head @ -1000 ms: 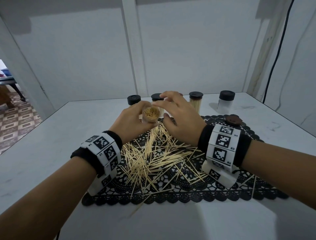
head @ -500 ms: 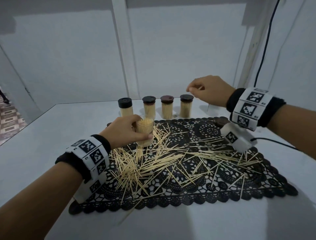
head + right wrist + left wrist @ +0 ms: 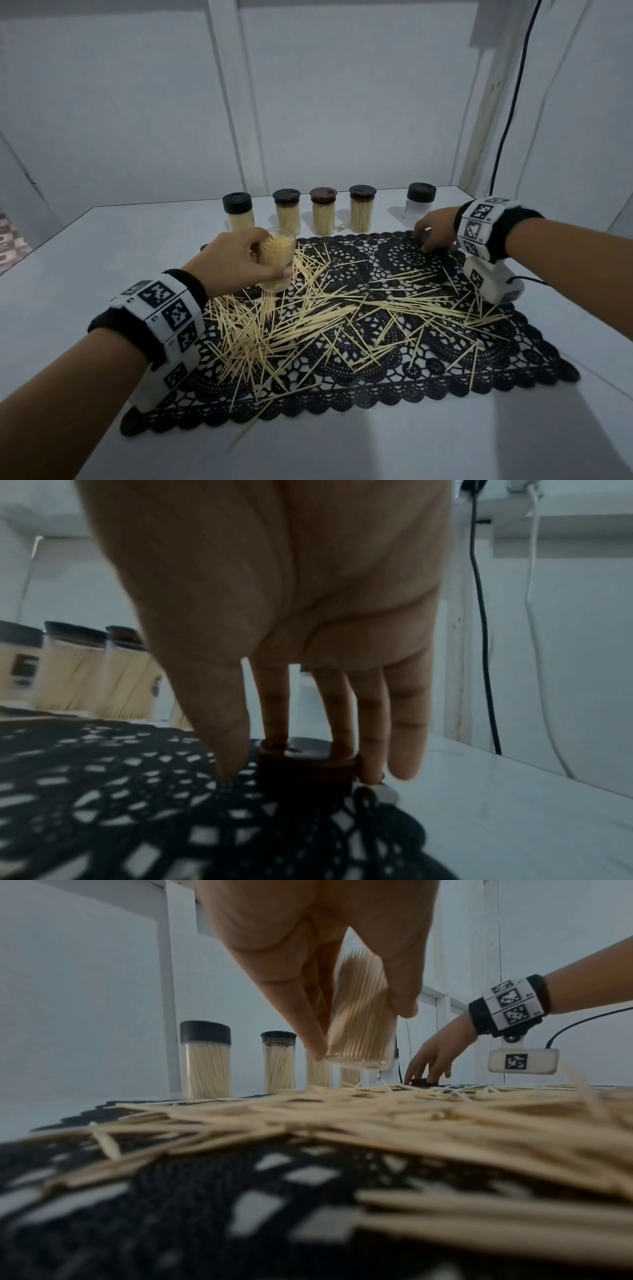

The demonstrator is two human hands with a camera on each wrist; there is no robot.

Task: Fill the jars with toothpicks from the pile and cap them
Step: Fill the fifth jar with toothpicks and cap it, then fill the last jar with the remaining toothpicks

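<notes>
Fingers [image 3: 404, 999] of the left hand [image 3: 236, 260] wrap an uncapped clear jar [image 3: 276, 262] packed with toothpicks, lifted just above the loose toothpick pile [image 3: 308, 308]. The right hand [image 3: 433, 229] has its fingertips [image 3: 371, 775] closed around a dark brown round cap [image 3: 306, 767] on the black lace mat [image 3: 445, 373]. Beyond the fingers stand four capped full jars [image 3: 323, 216] on a white table [image 3: 342, 445].

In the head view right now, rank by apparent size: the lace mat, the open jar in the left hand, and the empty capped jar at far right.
1. Lace mat, by far the largest.
2. Open jar of toothpicks, held by the left hand.
3. Empty capped jar.

The open jar is nearer the camera, so ranks 2 and 3 are unsure.
</notes>
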